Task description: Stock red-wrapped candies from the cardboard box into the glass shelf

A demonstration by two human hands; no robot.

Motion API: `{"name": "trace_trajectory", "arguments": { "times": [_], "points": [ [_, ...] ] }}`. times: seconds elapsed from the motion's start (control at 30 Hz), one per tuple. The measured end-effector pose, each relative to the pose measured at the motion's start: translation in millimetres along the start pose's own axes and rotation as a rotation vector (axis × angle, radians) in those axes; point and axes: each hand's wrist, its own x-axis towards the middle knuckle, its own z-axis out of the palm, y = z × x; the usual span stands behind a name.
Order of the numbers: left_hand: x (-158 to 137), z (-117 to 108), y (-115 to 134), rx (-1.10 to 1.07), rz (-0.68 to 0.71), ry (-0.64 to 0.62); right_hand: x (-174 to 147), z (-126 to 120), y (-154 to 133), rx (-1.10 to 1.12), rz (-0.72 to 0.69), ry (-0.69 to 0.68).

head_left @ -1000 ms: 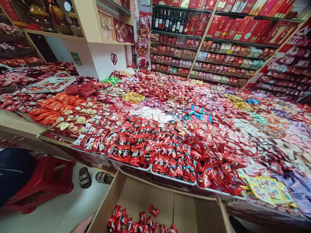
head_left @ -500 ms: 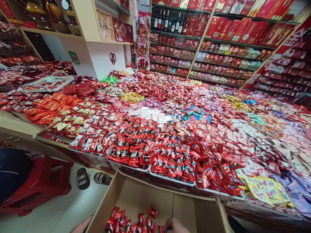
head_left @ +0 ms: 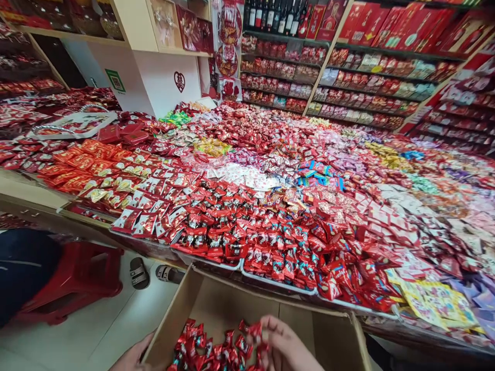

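A cardboard box (head_left: 247,306) stands low in front of me, with a pile of red-wrapped candies (head_left: 211,353) on its bottom. My left hand (head_left: 133,355) is at the outside of the box's left wall and grips it there; its fingertips are partly hidden. Inside the box, my right hand (head_left: 286,345) has its fingers curled around a red-wrapped candy (head_left: 254,330) over the right side of the pile. Beyond the box's far wall, trays of similar red candies (head_left: 278,263) line the front of the display.
A wide counter heaped with wrapped sweets (head_left: 251,175) fills the view ahead. On the left are a red plastic stool (head_left: 88,273), a person's dark-clothed leg (head_left: 27,268) and sandals (head_left: 139,273) on the floor. Shelves (head_left: 278,67) with bottles and packets stand behind.
My right hand has come further into view and moved up slightly, with candy at its fingers. My left hand stays at the box's left wall. The view has shifted a little.
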Motion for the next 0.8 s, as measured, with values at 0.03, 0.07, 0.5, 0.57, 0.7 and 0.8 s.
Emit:
{"name": "trace_trajectory", "arguments": {
  "times": [0.03, 0.07, 0.5, 0.57, 0.7, 0.8],
  "points": [
    [-2, 0, 5, 0.031, -0.022, -0.008, -5, 7, -12, 0.108, -0.067, 0.011],
    [-4, 1, 10, 0.056, -0.04, -0.014, -9, 12, -23, 0.174, -0.135, 0.042],
    [-7, 0, 11, 0.035, -0.093, -0.142, -27, 14, -55, -0.449, -0.647, 0.637],
    [-7, 0, 12, 0.011, -0.107, -0.156, -27, 16, -53, -0.542, -0.658, 0.671],
    [-6, -2, 8, 0.023, -0.094, -0.141, -25, 17, -48, -0.552, -0.625, 0.611],
    [-5, -1, 6, 0.001, -0.061, -0.101, -24, 10, -52, -0.535, -0.581, 0.531]
  ]
}}
